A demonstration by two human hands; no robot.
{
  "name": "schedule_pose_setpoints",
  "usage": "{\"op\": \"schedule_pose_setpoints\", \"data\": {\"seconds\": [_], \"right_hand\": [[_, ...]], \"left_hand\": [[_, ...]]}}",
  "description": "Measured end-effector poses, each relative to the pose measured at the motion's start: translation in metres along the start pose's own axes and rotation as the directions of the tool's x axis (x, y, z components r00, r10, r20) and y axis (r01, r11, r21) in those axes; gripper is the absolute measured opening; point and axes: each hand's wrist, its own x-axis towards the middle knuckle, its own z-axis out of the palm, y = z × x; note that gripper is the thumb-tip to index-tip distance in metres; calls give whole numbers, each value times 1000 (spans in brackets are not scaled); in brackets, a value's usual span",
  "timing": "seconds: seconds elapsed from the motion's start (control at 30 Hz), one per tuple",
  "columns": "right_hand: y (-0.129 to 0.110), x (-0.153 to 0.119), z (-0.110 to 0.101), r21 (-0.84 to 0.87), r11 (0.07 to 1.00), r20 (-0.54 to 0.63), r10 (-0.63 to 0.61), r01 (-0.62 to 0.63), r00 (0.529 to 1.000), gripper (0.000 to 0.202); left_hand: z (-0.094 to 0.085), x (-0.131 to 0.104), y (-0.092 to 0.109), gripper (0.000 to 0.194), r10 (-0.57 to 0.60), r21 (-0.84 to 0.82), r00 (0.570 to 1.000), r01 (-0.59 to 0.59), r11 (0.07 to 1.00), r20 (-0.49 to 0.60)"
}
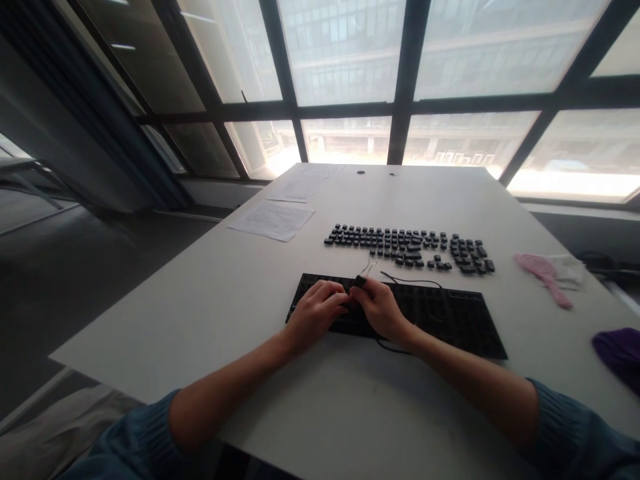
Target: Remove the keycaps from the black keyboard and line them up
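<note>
A black keyboard point(445, 313), much of it bare of keycaps, lies slightly askew on the white table. Over its left half my right hand point(383, 308) is closed around a keycap puller point(360, 281); the black grip shows at the fingertips and two thin wires point up and away from me. My left hand point(317, 308) meets it from the left, fingers curled in and thumb pressed toward the right fingertips. Whatever those left fingers hold is hidden. Behind the keyboard, removed black keycaps point(400, 239) stand in rows, a few clusters set apart on the right.
A black cable point(413, 280) loops behind the keyboard. Printed sheets point(273, 221) lie at the table's left. To the right are a pink hairbrush point(543, 272) on a white cloth point(570, 272) and a purple cloth item point(620, 353). Windows rise beyond the far edge.
</note>
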Motion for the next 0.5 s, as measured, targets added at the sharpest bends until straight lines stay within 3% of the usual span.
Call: {"op": "schedule_pose_setpoints", "data": {"seconds": [0.13,0.27,0.4,0.5], "right_hand": [[2,2,2,47,999,-56,23,-21,998,22],[2,2,2,86,996,-31,26,-23,999,21],[1,1,1,71,997,3,0,0,1000,18],[1,1,0,54,999,10,2,-2,1000,19]], "left_hand": [[-15,14,-1,11,-99,-68,992,93,993,-82],[-18,60,-26,14,-227,-118,970,216,969,-89],[9,117,-65,11,-215,-76,976,213,974,-25],[38,147,-86,11,-224,-18,974,225,974,39]]}}
